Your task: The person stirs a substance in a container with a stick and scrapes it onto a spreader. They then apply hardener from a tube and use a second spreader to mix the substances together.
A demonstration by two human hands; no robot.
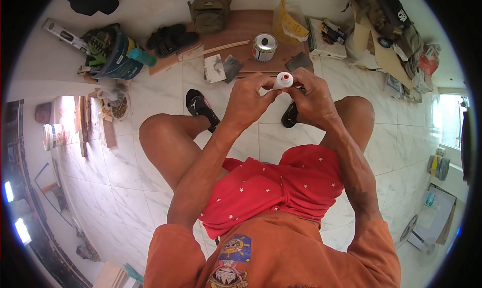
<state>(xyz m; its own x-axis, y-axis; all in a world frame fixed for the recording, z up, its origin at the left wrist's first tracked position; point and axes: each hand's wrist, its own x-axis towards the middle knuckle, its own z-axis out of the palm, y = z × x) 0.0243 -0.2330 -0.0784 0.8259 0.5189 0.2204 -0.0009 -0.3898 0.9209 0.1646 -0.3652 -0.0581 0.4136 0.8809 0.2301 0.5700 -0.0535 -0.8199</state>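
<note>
A small white squeeze tube (282,83) is held upright between my two hands, its open mouth facing up with red-orange matter showing in it. My left hand (249,98) pinches its left side between thumb and fingers. On the other side my right hand (312,93) grips it, fingers curled and close to the nozzle. Just beyond the hands, a metal can (264,48) with its lid on stands on a reddish-brown board (250,24). A whitish flat plate (214,68) and a dark flat plate (232,68) lie left of the can; another dark plate (297,61) lies to its right.
A bucket (120,57) of tools stands at the left, near black sandals (171,39). A backpack (210,13) leans on the wall. Behind my right hand are a yellow bag (290,22), a box (326,46) and piled bags with cardboard (384,52). A fan (417,235) stands at lower right.
</note>
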